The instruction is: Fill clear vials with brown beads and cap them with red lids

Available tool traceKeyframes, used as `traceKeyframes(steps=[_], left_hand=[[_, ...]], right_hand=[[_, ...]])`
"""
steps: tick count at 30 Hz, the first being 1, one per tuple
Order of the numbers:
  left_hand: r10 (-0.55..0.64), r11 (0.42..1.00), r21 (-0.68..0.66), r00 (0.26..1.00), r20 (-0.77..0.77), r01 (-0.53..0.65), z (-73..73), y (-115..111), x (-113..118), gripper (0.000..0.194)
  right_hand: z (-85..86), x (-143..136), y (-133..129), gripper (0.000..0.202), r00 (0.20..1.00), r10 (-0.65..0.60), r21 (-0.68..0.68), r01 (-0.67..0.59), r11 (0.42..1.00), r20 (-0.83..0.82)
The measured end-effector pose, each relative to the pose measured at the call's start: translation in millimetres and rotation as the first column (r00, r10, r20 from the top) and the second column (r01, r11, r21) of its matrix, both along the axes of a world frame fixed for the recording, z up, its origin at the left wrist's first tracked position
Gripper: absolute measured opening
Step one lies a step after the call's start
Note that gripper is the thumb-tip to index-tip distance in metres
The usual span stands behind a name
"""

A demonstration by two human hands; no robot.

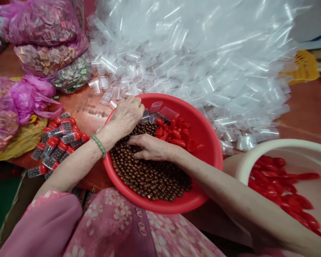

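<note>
A red basin [214,142] holds a heap of small, glossy brown balls [149,182]. My left hand [130,112] is over its far left rim, fingers curled down; whatever they hold is hidden. Close beside those fingers, clear plastic cups [169,113] lie inside the basin. My right hand [153,148] reaches into the brown balls with bent fingers, gathering some of them; its fingertips are partly buried. Red spoon-shaped plastic pieces [176,134] lie in the basin to the right of the balls.
Clear plastic cups [192,64] form a large pile behind the basin. Filled, red-capped containers [60,142] lie at left, near pink bags [50,25] of small packets. At right, a cream tub [289,143] contains red spoon-shaped pieces [289,189]. A yellow perforated scoop [305,67] lies behind.
</note>
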State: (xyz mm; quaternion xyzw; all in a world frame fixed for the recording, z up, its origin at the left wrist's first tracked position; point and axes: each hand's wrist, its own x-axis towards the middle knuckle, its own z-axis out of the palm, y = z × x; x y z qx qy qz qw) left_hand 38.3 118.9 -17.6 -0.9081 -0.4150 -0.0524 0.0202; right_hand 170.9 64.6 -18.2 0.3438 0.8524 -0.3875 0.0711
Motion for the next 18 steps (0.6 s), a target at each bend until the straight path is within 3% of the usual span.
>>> traceKeyframes(steps=[3, 6, 8, 11, 13, 15, 18], left_hand=[[-0.017, 1.0, 0.011, 0.997, 0.075, 0.016, -2.0, 2.9, -3.2, 0.025], [0.009, 0.999, -0.033, 0.955, 0.296, 0.0, 0.1, 3.7, -9.9, 0.026], [0.08, 0.993, -0.117, 0.851, 0.518, -0.023, 4.7, -0.9, -17.2, 0.03], [0.243, 0.949, -0.315, 0.62, 0.746, 0.007, 13.6, -19.6, -32.5, 0.028], [0.363, 0.857, -0.5, 0.539, 0.76, 0.127, 18.8, -37.8, -43.7, 0.032], [0.446, 0.703, -0.651, 0.537, 0.716, 0.285, 22.5, -56.4, -52.5, 0.04], [0.504, 0.49, -0.742, 0.546, 0.669, 0.458, 25.1, -77.3, -56.8, 0.051]], right_hand=[[-3.8, 9.7, -4.9, 0.041, 0.939, -0.196, -0.226, 0.133, 0.965, -0.282], [1.4, 16.8, -11.0, 0.046, 0.852, -0.335, -0.382, 0.176, 0.907, -0.402], [8.4, 20.5, -14.6, 0.046, 0.823, -0.391, -0.442, 0.195, 0.876, -0.413], [19.0, 26.0, -17.4, 0.046, 0.765, -0.454, -0.471, 0.224, 0.853, -0.457], [23.6, 29.5, -17.7, 0.045, 0.727, -0.47, -0.452, 0.244, 0.858, -0.5], [25.6, 32.2, -17.7, 0.043, 0.721, -0.462, -0.427, 0.25, 0.869, -0.517], [26.5, 34.4, -18.6, 0.044, 0.722, -0.452, -0.405, 0.255, 0.878, -0.524]])
